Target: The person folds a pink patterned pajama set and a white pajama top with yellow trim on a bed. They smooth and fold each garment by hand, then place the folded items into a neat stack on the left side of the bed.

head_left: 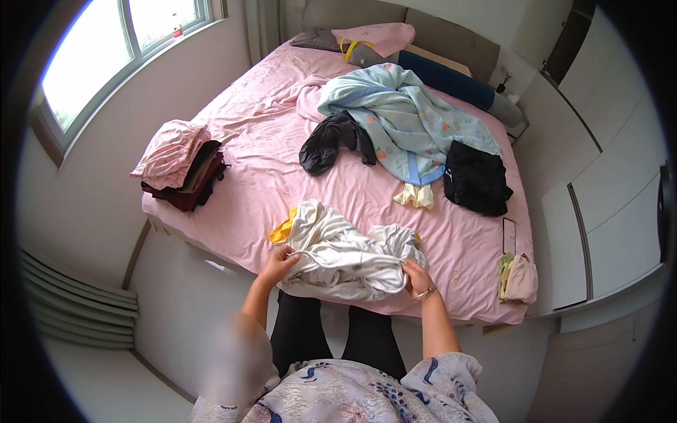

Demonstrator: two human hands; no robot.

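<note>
Cloth [345, 257], white and crumpled with yellow showing at its left, lies at the near edge of the pink bed [261, 187], the left hand [278, 265] pinching it at one end and the right hand [418, 278] gripping it at the other. Beyond it are a black garment [321, 150], a pale blue quilt [405, 106] and folded black clothes [477, 178]; a stack of folded clothes [175, 158] sits near the bed's left corner, and a smaller pile [521, 278] near the right.
</note>
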